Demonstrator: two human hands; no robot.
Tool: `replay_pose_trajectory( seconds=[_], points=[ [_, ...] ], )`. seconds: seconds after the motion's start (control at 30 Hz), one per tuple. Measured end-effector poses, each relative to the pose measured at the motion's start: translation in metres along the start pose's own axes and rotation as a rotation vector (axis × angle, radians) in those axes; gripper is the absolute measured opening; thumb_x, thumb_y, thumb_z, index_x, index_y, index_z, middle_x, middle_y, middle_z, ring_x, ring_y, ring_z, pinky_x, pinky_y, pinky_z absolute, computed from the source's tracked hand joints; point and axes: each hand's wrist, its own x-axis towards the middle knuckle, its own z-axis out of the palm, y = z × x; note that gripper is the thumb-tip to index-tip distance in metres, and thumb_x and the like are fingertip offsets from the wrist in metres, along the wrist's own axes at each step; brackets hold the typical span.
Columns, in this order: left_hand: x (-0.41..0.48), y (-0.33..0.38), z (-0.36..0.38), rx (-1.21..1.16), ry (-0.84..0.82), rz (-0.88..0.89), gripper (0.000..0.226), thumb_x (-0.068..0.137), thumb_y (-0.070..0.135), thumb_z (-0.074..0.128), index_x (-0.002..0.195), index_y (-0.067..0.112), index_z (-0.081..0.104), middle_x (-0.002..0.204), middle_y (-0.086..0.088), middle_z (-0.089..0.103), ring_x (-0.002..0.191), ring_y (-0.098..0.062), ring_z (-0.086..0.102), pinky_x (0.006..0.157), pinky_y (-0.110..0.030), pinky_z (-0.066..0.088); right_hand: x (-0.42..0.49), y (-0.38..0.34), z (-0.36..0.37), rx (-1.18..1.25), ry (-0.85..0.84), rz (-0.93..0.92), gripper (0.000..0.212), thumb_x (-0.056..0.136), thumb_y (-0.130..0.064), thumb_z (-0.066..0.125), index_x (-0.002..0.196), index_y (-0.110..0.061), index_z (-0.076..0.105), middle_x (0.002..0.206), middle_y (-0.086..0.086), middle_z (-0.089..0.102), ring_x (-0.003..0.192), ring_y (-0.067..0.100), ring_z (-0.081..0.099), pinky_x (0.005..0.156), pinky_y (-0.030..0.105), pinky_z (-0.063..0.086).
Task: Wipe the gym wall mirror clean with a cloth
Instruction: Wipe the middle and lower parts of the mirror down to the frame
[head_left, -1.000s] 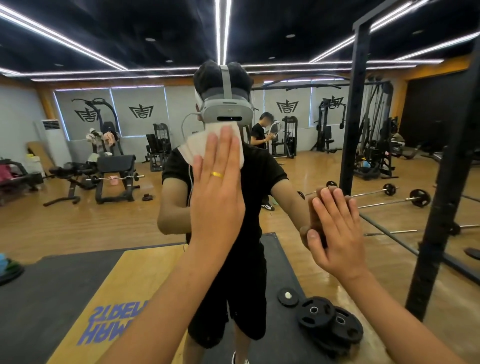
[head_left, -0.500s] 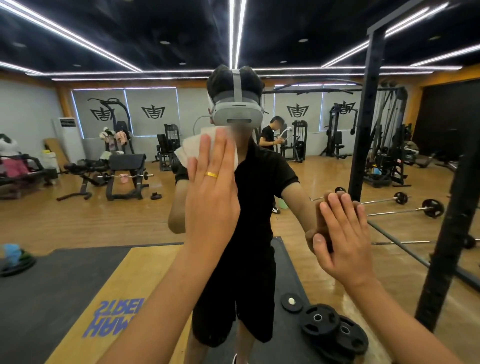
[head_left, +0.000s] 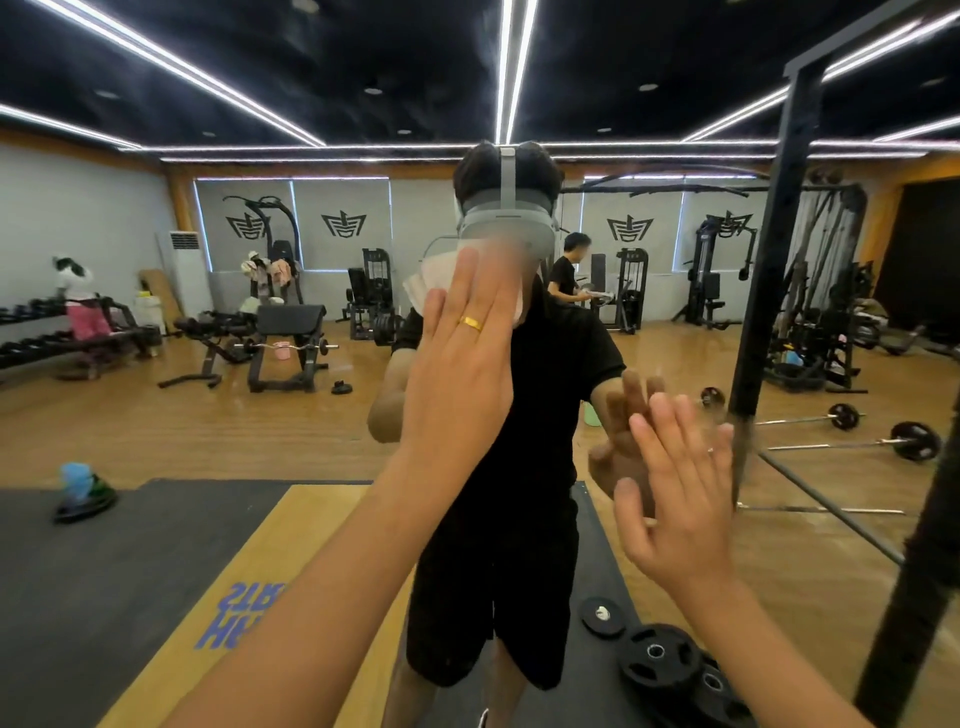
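My left hand (head_left: 462, 364) lies flat, fingers straight, on the white cloth (head_left: 418, 283), pressing it to the wall mirror (head_left: 156, 415) just below my reflected headset (head_left: 506, 228) (only the cloth's edges peek out beside my fingers). My right hand (head_left: 675, 499) is open too, fingers spread and holding nothing, palm toward the glass lower and to the right, with its fingertips meeting their own reflection.

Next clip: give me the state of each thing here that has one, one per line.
mirror: upright, reflecting the gym; smears cannot be told.
cloth: white, pressed against the mirror, mostly covered.
left hand: flat, fingers straight, pressing the cloth.
right hand: open, fingers straight, holding nothing, up at the glass.
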Motion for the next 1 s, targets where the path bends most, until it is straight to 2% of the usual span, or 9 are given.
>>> replay_pose_trajectory(
  seconds=[0.13, 0.3, 0.4, 0.5, 0.6, 0.67, 0.8, 0.87, 1.0],
  points=[
    [-0.018, -0.015, -0.002, -0.009, -0.006, 0.040, 0.061, 0.107, 0.014, 0.043, 0.164, 0.010, 0.021, 0.173, -0.006, 0.015, 0.160, -0.018, 0.001, 0.130, -0.038, 0.004, 0.010, -0.052, 0.026, 0.093, -0.083, -0.015, 0.063, 0.094, -0.020, 0.051, 0.154, -0.007, 0.040, 0.164, 0.014, 0.033, 0.156, 0.030, 0.025, 0.128, 0.054, 0.011],
    [-0.089, -0.043, 0.000, 0.084, -0.045, 0.059, 0.059, 0.109, 0.022, 0.033, 0.164, 0.011, 0.014, 0.172, -0.007, 0.016, 0.160, -0.023, 0.009, 0.129, -0.042, 0.011, -0.007, -0.058, 0.058, -0.052, -0.097, -0.038, 0.061, 0.096, -0.024, 0.050, 0.154, -0.006, 0.042, 0.164, 0.014, 0.035, 0.155, 0.032, 0.026, 0.129, 0.050, 0.011],
    [-0.065, -0.047, -0.002, 0.091, -0.026, 0.080, 0.060, 0.108, 0.019, 0.036, 0.163, 0.012, 0.016, 0.171, -0.006, 0.017, 0.160, -0.022, 0.008, 0.129, -0.041, 0.009, -0.009, -0.057, 0.062, -0.074, -0.065, -0.039, 0.061, 0.097, -0.025, 0.049, 0.155, -0.007, 0.040, 0.163, 0.014, 0.037, 0.155, 0.032, 0.026, 0.129, 0.050, 0.012],
    [-0.024, -0.034, -0.010, -0.016, 0.020, -0.041, 0.059, 0.106, 0.016, 0.037, 0.164, 0.011, 0.022, 0.172, -0.004, 0.015, 0.160, -0.019, 0.003, 0.129, -0.040, 0.005, -0.010, -0.056, 0.063, -0.067, -0.053, -0.047, 0.060, 0.098, -0.025, 0.048, 0.155, -0.008, 0.040, 0.163, 0.014, 0.037, 0.156, 0.031, 0.025, 0.128, 0.050, 0.012],
    [-0.014, -0.025, -0.009, -0.090, 0.022, -0.139, 0.061, 0.106, 0.019, 0.035, 0.165, 0.011, 0.019, 0.173, 0.000, 0.007, 0.160, -0.016, -0.004, 0.129, -0.038, -0.002, -0.009, -0.058, 0.064, -0.058, -0.059, -0.044, 0.061, 0.098, -0.025, 0.048, 0.155, -0.008, 0.038, 0.163, 0.014, 0.037, 0.156, 0.031, 0.026, 0.128, 0.050, 0.013],
    [-0.032, -0.025, -0.002, -0.040, 0.007, -0.092, 0.061, 0.107, 0.022, 0.032, 0.165, 0.010, 0.017, 0.173, -0.002, 0.005, 0.160, -0.020, -0.002, 0.129, -0.039, -0.002, -0.009, -0.058, 0.063, -0.057, -0.065, -0.040, 0.061, 0.097, -0.025, 0.049, 0.155, -0.008, 0.039, 0.162, 0.014, 0.037, 0.155, 0.031, 0.026, 0.128, 0.050, 0.013],
    [-0.083, -0.045, 0.001, 0.087, -0.049, 0.011, 0.057, 0.110, 0.024, 0.031, 0.164, 0.010, 0.017, 0.172, -0.006, 0.015, 0.160, -0.023, 0.008, 0.129, -0.045, 0.010, -0.010, -0.056, 0.062, -0.051, -0.069, -0.048, 0.060, 0.098, -0.025, 0.049, 0.154, -0.008, 0.042, 0.163, 0.013, 0.038, 0.155, 0.031, 0.027, 0.128, 0.050, 0.014],
    [-0.075, -0.055, -0.006, 0.103, -0.029, 0.015, 0.057, 0.110, 0.022, 0.032, 0.164, 0.010, 0.017, 0.172, -0.006, 0.015, 0.160, -0.021, 0.005, 0.129, -0.043, 0.008, -0.009, -0.057, 0.062, -0.059, -0.063, -0.051, 0.059, 0.098, -0.025, 0.049, 0.154, -0.008, 0.042, 0.163, 0.013, 0.038, 0.155, 0.031, 0.027, 0.128, 0.050, 0.014],
    [-0.015, -0.052, -0.019, -0.021, 0.038, -0.068, 0.057, 0.109, 0.016, 0.034, 0.164, 0.008, 0.020, 0.172, -0.006, 0.013, 0.159, -0.018, -0.001, 0.129, -0.043, 0.003, -0.011, -0.055, 0.062, -0.072, -0.052, -0.047, 0.058, 0.098, -0.025, 0.048, 0.153, -0.007, 0.042, 0.162, 0.014, 0.039, 0.155, 0.031, 0.027, 0.128, 0.050, 0.014]
  ],
)
